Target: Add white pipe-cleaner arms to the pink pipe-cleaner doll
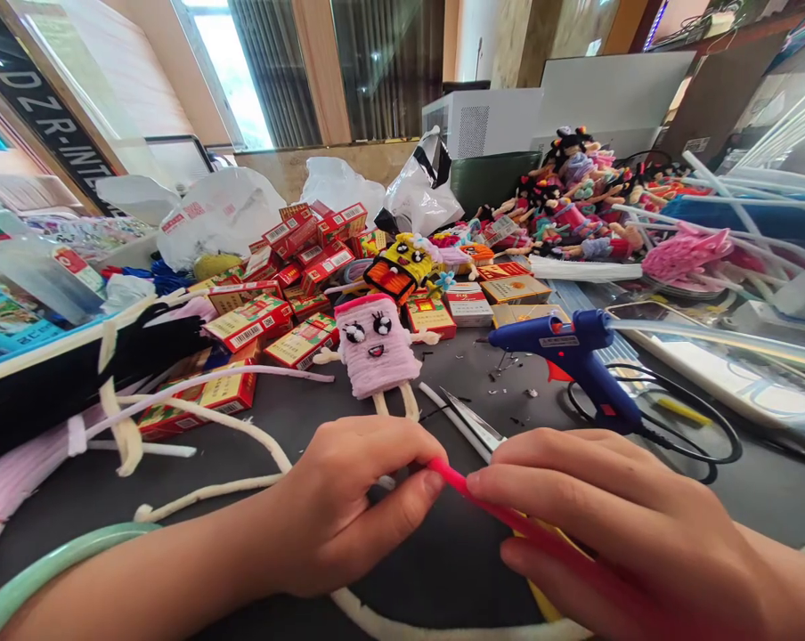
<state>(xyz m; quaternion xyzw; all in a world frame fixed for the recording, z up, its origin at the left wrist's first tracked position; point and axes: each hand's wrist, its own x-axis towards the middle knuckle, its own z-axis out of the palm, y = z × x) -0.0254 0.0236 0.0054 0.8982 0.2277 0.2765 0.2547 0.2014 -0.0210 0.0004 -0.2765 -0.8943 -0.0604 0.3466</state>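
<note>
A bright pink pipe cleaner (486, 507) runs between my hands. My left hand (359, 507) pinches its tip between thumb and forefinger. Along its length my right hand (609, 516) has closed its fingers, and the far part is blurred at the lower right. Partly under my right hand lie scissors with their silver blades (473, 423) showing and yellow handles. Just beyond my hands a pale pink fuzzy doll (377, 349) with eyes, a smile and cream limbs leans against small boxes. A cream pipe cleaner (402, 623) curves across the dark table below my hands.
A blue glue gun (563, 347) with a clear glue stick rests at right, its black cable looped behind. Red and yellow boxes (256, 322) are heaped at left. Black and pink pipe cleaner bundles (32, 476) lie far left. Small dolls (576, 209) pile up at the back right.
</note>
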